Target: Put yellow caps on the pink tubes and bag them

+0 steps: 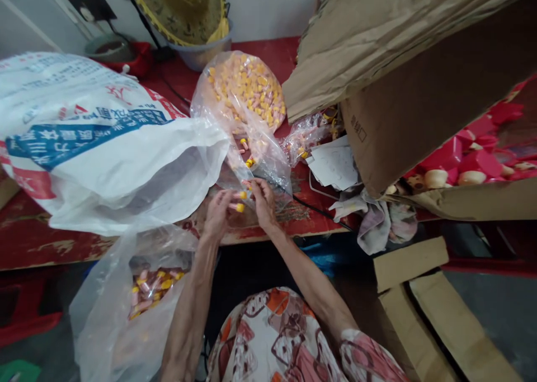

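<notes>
Worn red table (54, 242); clear bag (274, 166) of yellow-and-pink pieces (254, 91); left hand (217, 211) holding two pieces (239, 207); right hand (263, 204), fingertips close together, hold unclear

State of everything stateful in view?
left hand: holding yellow-ended pieces
right hand: fingers bunched, grip unclear
clear table bag: holding many pieces
lower clear bag: open, pieces inside
white sack: mouth open
cardboard box: open, red items inside
cloth: crumpled
</notes>
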A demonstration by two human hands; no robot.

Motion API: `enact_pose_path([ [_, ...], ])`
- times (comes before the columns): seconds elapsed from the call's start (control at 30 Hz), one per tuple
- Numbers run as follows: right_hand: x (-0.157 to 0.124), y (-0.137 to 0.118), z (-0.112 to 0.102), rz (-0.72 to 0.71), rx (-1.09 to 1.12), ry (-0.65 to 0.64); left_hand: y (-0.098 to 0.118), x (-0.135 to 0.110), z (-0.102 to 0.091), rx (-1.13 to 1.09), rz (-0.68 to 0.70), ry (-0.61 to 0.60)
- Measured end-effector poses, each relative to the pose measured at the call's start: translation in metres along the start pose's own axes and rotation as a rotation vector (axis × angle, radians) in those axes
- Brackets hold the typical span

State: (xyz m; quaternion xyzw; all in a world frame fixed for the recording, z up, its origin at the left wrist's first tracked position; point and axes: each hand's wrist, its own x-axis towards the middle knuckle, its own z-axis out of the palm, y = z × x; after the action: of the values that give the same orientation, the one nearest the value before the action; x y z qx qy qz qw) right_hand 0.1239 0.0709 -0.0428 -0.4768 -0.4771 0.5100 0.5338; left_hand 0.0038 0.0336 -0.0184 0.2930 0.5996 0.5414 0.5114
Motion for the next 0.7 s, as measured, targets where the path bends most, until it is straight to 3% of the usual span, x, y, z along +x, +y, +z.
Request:
enact_pose_path([
  [0.1, -0.002, -0.001, 0.017, 0.058, 0.075, 0.036, -0.005, -0.013, 0.016, 0.011, -0.015, -0.078],
  [0.17, 0.001, 0.002, 0.017, 0.048, 0.028, 0.022, -0.006, -0.016, 0.017, 0.034, 0.01, -0.059],
  [0.33, 0.015, 0.02, -0.01, -0.187, -0.418, 0.035, -0.008, -0.005, 0.0, 0.403, 0.243, 0.137],
  [0.43, 0.023, 0.023, -0.021, -0.262, -0.535, -0.005, -0.007, 0.002, 0.0, 0.607, 0.35, 0.099],
  [0.5, 0.022, 0.02, -0.022, -0.273, -0.459, 0.033, -0.007, 0.004, 0.006, 0.533, 0.333, 0.055],
  [0.57, 0.015, 0.016, -0.02, -0.273, -0.367, 0.064, -0.008, 0.003, 0.014, 0.324, 0.262, 0.073],
  [0.7, -0.005, 0.02, -0.013, -0.279, -0.353, 0.026, -0.017, -0.002, 0.024, 0.035, 0.127, 0.091],
])
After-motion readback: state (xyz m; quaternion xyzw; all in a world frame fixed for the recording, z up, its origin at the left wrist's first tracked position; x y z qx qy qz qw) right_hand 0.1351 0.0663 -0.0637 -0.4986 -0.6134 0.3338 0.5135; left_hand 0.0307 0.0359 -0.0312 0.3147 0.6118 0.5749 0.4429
